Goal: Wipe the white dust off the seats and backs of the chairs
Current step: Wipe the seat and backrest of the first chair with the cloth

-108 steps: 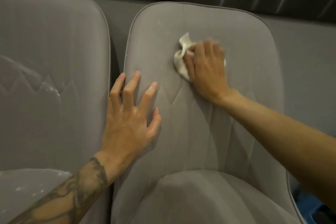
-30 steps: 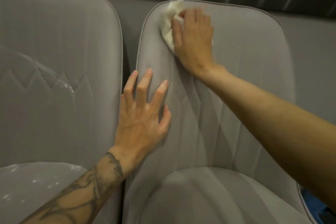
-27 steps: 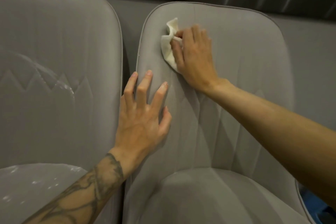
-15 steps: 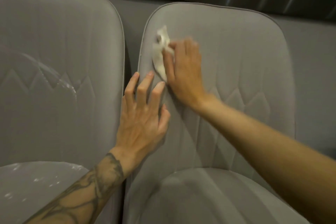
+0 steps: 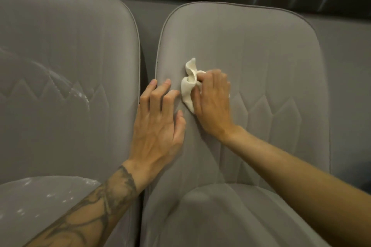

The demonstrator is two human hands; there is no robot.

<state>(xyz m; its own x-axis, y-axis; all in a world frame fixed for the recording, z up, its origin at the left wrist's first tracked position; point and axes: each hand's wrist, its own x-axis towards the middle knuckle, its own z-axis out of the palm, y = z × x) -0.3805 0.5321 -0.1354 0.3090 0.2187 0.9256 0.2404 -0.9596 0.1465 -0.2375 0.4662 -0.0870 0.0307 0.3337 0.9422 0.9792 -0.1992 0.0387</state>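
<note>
So the right hand (image 5: 212,100) is bunching the white cloth (image 5: 188,86) against the right chair's back (image 5: 261,46), while the left hand (image 5: 158,124), fingers spread and empty, is bracing just beside it. Remaining dust (image 5: 80,94) is probably all sitting well out past the left hand.

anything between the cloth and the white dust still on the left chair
Yes. The left hand is spread flat on the right chair's back, directly left of the cloth held in the right hand. Beyond it lies the gap between the chairs. The dust streaks are on the left chair's back.
</note>
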